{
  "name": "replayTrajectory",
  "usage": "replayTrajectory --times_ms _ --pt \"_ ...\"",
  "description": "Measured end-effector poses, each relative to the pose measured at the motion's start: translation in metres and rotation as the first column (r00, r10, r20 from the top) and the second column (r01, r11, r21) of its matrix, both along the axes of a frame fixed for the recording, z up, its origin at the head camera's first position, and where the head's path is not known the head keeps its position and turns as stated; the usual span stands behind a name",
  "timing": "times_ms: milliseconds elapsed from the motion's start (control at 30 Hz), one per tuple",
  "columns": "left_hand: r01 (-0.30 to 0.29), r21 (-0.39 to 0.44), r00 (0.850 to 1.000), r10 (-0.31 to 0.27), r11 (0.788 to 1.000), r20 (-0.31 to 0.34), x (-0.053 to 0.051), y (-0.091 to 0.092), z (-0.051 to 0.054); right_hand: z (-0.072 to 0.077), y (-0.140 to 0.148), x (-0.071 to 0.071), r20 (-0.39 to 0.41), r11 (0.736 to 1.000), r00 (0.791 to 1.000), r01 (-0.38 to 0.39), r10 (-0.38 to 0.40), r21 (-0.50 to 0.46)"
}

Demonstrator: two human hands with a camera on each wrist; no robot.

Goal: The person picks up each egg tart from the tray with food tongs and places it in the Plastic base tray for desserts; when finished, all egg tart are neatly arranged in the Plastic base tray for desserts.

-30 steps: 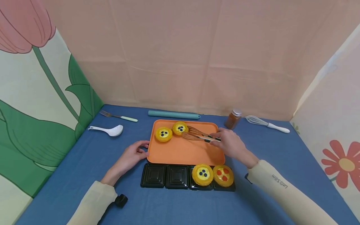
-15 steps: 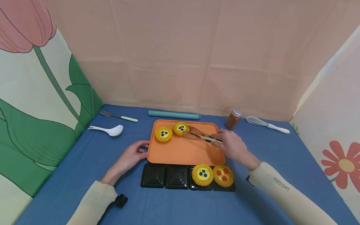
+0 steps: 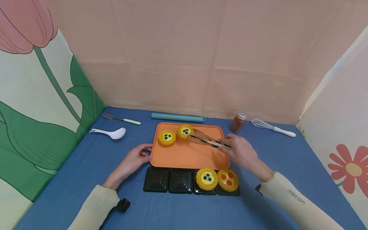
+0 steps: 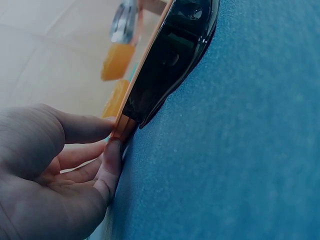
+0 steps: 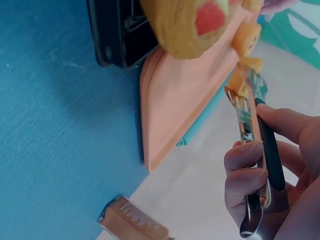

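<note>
In the head view, my left hand point(image 3: 133, 163) pinches the left edge of the orange tray point(image 3: 187, 156) between thumb and fingers. My right hand point(image 3: 241, 151) grips metal tongs point(image 5: 267, 145) with dark handles. The tongs' tips meet the right side of a yellow egg tart point(image 3: 185, 131) with dark blue dots; in the left wrist view this tart point(image 4: 118, 61) looks slightly raised off the tray. A similar tart point(image 3: 167, 137) sits to its left on the tray. The right wrist view does not show clearly how firmly the tongs clasp the tart.
Before the orange tray lies a black compartment tray point(image 3: 181, 180). Its two right compartments bear a blue-dotted tart point(image 3: 207, 179) and a red-dotted tart point(image 3: 228, 180). Behind are a fork point(image 3: 122, 119), white spoon point(image 3: 110, 133), teal rod point(image 3: 178, 117), brown jar point(image 3: 238, 122) and whisk point(image 3: 273, 127).
My right hand has shifted slightly right and nearer, and the tongs have turned a little. The tart at their tips has moved slightly right. My left hand has stayed put.
</note>
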State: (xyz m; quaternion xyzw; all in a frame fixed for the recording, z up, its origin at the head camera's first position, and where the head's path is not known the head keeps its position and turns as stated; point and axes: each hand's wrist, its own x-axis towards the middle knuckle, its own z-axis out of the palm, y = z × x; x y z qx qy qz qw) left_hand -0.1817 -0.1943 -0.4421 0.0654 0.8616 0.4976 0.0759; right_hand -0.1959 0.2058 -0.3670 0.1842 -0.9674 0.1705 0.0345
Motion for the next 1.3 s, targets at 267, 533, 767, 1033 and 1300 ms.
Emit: replayTrajectory --times_ms 267,533,767,1033,1300 --pt "-0.002 0.001 1.000 0.002 1.000 0.003 0.000 0.000 0.000 0.006 0.005 0.021 -0.027 0.998 0.999 -0.037 0.036 -0.043" --pt "-0.012 -0.007 1.000 0.012 1.000 0.008 0.001 0.000 0.001 0.011 0.007 0.046 -0.029 0.996 0.998 -0.066 0.064 -0.067" --pt "-0.011 -0.013 1.000 0.011 1.000 0.000 0.001 0.001 0.001 0.013 0.008 0.068 -0.021 0.996 0.998 -0.063 0.061 -0.067" --pt "-0.004 -0.018 1.000 0.004 1.000 -0.007 0.000 0.000 0.001 0.015 0.010 0.093 0.001 0.998 0.999 -0.048 0.048 -0.051" --pt "-0.001 -0.015 1.000 0.001 1.000 -0.002 0.000 0.000 0.001 0.016 0.011 0.108 0.021 0.996 0.997 -0.079 0.080 -0.051"
